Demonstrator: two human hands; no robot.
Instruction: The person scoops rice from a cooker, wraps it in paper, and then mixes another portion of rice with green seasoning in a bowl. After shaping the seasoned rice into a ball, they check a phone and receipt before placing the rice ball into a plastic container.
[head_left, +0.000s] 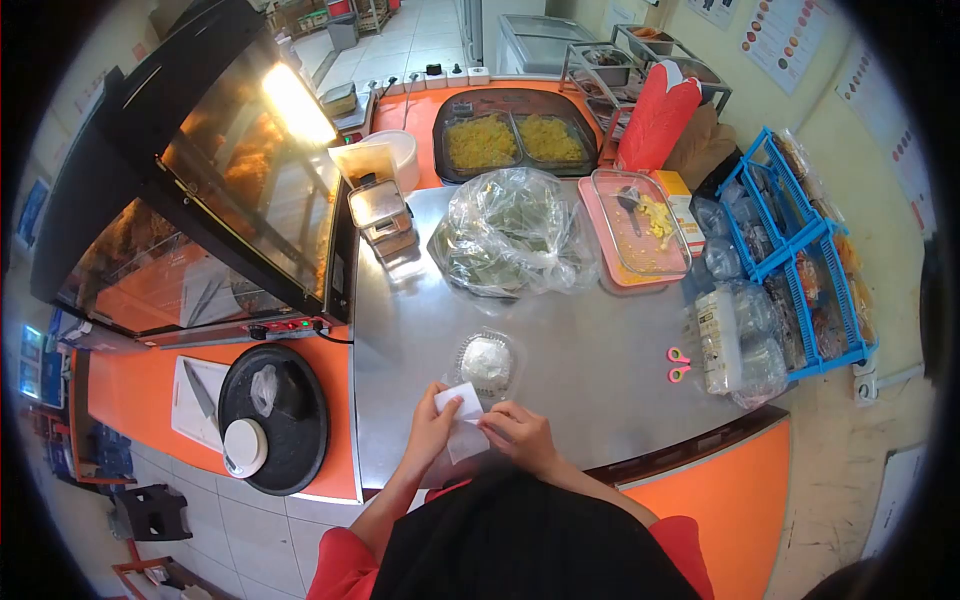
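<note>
Near the front edge of the steel counter (600,400), my left hand (432,425) pinches a small white paper packet (459,400) between thumb and fingers. From the other side my right hand (520,437) has its fingertips closed at the packet's right edge. A paler, thin flap (464,442) hangs below, between the two hands. Just beyond them sits a transparent plastic clamshell box (487,362) with something white inside. Farther back lies a large transparent bag (513,235) with green leaves in it.
At left stands a lit food warmer (240,170); before it, a round black tray (300,440) and a knife (199,388). To the right are pink scissors (679,365), a pink tray (640,225) and blue baskets (790,250). Yellow food fills a black pan (515,98) behind.
</note>
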